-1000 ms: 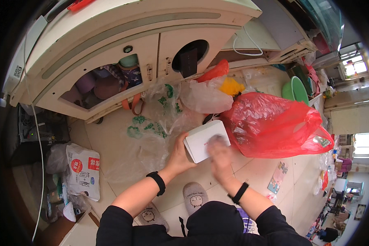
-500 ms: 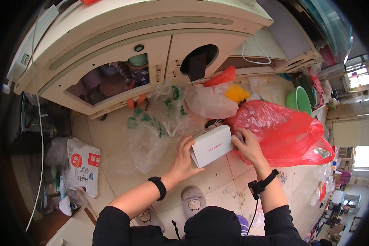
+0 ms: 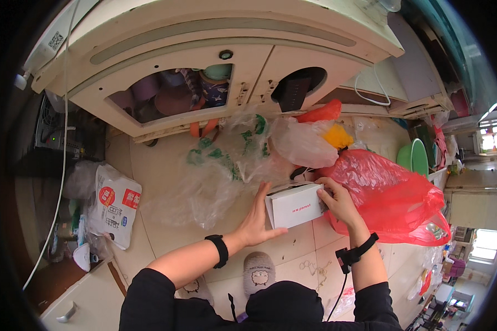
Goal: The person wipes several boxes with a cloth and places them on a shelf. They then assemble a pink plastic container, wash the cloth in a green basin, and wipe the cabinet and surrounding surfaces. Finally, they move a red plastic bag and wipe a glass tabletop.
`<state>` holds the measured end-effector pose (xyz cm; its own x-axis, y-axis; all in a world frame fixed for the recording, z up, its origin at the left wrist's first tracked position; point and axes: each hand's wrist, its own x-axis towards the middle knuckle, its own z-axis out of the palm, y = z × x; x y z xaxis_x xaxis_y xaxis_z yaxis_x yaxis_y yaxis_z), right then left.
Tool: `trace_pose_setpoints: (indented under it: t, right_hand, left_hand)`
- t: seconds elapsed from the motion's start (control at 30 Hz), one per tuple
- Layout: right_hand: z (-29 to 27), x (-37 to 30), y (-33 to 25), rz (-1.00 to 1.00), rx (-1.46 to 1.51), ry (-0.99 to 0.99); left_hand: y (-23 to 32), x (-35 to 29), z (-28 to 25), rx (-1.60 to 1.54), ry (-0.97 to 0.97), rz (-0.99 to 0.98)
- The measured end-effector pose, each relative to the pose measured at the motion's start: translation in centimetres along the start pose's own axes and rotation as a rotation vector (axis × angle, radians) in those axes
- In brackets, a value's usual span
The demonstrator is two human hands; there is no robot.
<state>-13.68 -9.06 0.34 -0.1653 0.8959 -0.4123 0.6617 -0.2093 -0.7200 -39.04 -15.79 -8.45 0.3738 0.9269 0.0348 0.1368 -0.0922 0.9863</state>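
A small white cardboard box (image 3: 297, 209) with red print is held low over the tiled floor, between my hands. My left hand (image 3: 252, 222) spans its left end, thumb along the lower edge and fingers stretched toward the upper edge. At the upper right corner, my right hand (image 3: 341, 204) pinches the box, with some fingertips hidden behind it. A narrow dark gap shows along the box's far edge. Just beyond my right hand lies a large red plastic bag (image 3: 381, 190). Clear plastic bags (image 3: 204, 193) with green print spread out beyond my left hand.
A cream cabinet (image 3: 259, 55) with round openings stands across the far side. A white bag (image 3: 315, 140), a yellow bag (image 3: 338, 135) and a green basin (image 3: 413, 157) are at right. A printed white package (image 3: 115, 207) and a black computer case (image 3: 58, 132) are at left.
My right hand has come onto the box's right end. The fingers of my left hand have straightened along its left end. The whole view has shifted a little.
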Motion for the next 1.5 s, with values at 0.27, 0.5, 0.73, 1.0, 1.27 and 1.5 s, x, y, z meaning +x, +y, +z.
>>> trace_pose_setpoints:
  t: [0.27,0.5,0.73,1.0,1.27,1.5]
  right_hand:
    - [0.4,0.0,0.1,0.046,0.008,0.016]
    - [0.8,0.6,0.7,0.035,0.03,0.036]
    - [0.6,1.6,0.1,0.096,-0.148,0.005]
    - [1.4,0.4,0.0,0.021,-0.127,0.184]
    - [3.1,-5.0,-3.2,-0.219,-0.263,0.623]
    - [9.0,-3.8,-5.5,-0.643,-0.489,0.262]
  left_hand:
    - [0.9,1.6,1.3,-0.175,0.121,-0.05]
    - [2.1,2.5,0.7,-0.299,0.239,-0.293]
    - [0.2,2.9,0.3,-0.423,0.197,-0.349]
    - [-0.3,2.6,-1.3,-0.407,0.036,-0.38]
    - [-1.1,-1.0,-0.5,0.112,-0.093,-0.044]
    - [-2.5,0.4,1.8,0.056,0.04,-0.026]
